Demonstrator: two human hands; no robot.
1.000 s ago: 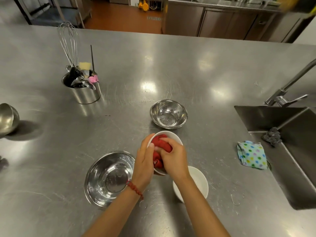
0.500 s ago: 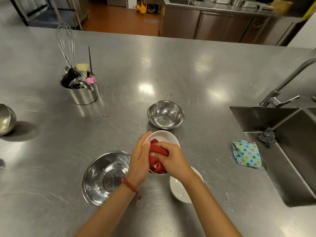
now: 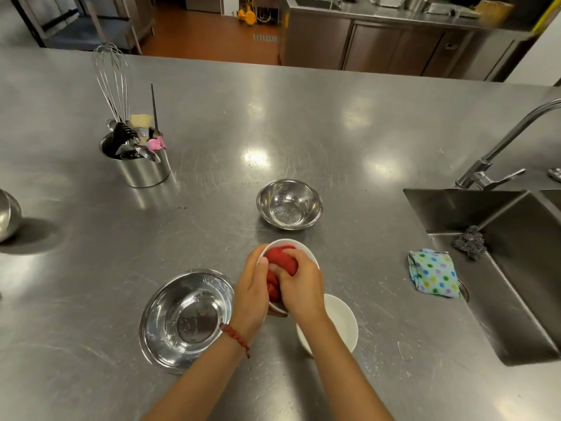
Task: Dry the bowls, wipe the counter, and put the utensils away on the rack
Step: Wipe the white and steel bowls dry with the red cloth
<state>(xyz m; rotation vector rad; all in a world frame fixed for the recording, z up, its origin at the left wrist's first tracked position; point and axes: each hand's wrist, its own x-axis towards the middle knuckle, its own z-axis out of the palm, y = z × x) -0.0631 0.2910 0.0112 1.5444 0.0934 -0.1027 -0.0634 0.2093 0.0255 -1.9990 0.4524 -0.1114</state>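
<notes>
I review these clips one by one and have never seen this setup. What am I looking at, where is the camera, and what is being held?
No machine here: a person's two bare hands, filmed by a wide-angle camera on their head, looking down at a steel counter. The left hand grips a white bowl; the right hand presses a red cloth inside it. Nearby lie a second white bowl, a large steel bowl, a small steel bowl, a utensil pot, a dotted cloth and a sink.
</notes>
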